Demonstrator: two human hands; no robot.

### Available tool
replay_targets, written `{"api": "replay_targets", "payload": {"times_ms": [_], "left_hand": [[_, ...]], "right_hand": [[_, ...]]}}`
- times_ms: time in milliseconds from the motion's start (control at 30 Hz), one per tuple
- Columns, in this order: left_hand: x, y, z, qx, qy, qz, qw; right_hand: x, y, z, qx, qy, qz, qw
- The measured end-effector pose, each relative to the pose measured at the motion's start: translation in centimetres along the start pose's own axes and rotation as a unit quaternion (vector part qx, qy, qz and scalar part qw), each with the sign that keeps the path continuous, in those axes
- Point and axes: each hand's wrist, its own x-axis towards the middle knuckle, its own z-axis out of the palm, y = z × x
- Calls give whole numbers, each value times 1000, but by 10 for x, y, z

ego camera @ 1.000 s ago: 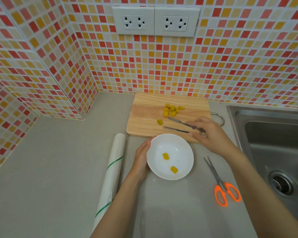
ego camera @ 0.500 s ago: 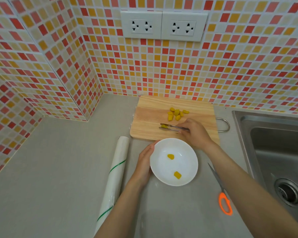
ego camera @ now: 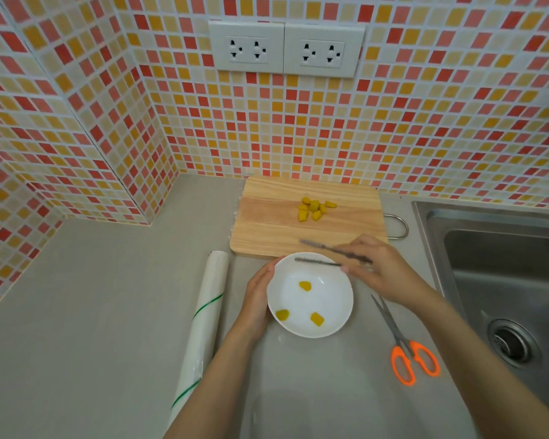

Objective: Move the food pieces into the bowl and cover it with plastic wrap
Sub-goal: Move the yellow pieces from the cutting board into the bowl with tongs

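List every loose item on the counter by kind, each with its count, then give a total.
Yellow food pieces in the bowl: 3
Yellow food pieces on the cutting board: about 7, clustered
Bowl: 1
Cutting board: 1
Tongs: 1
Scissors: 1
Plastic wrap roll: 1
Total: about 15

A mosaic of red, orange, yellow & cream squares w/ white grout is shown on the wall tiles (ego camera: 393, 122), broken by white sockets (ego camera: 286, 50). Yellow food pieces (ego camera: 314, 208) are seen on the pale wood-grain cutting board (ego camera: 267, 223), more in the white bowl (ego camera: 336, 289). The clear wrap roll (ego camera: 203, 315) is striped green; scissors (ego camera: 406, 346) are orange-handled, countertop (ego camera: 92, 312) grey-beige.
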Motion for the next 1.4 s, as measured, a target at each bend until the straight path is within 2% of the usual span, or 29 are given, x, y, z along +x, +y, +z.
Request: {"api": "replay_targets", "payload": {"times_ms": [67, 133, 233, 500, 600, 800, 1000, 1100, 1233, 1400], "left_hand": [[1, -1, -1, 6, 14, -6, 1000], [2, -1, -1, 9, 15, -6, 1000], [2, -2, -2, 19, 8, -1, 1000], [3, -4, -4, 20, -3, -2, 1000], [3, -4, -4, 16, -4, 1, 1000], [5, -6, -4, 17, -6, 9, 1000], [4, -6, -3, 23, -6, 8, 1000], [4, -5, -2, 23, 4, 3, 1000], [3, -5, -2, 20, 9, 2, 1000], [4, -5, -2, 17, 1, 5, 1000]], "right_hand": [[22, 7, 0, -28, 63, 15, 997], [47, 15, 5, -60, 88, 51, 993], [77, 25, 20, -99, 72, 104, 987], [102, 27, 41, -141, 93, 122, 978], [90, 23, 36, -121, 109, 111, 980], [23, 2, 20, -7, 138, 51, 989], [-43, -12, 15, 18, 29, 21, 999], [-37, -6, 7, 26, 53, 20, 998], [1, 15, 0, -6, 147, 90, 985], [60, 31, 11, -63, 146, 155, 975]]}}
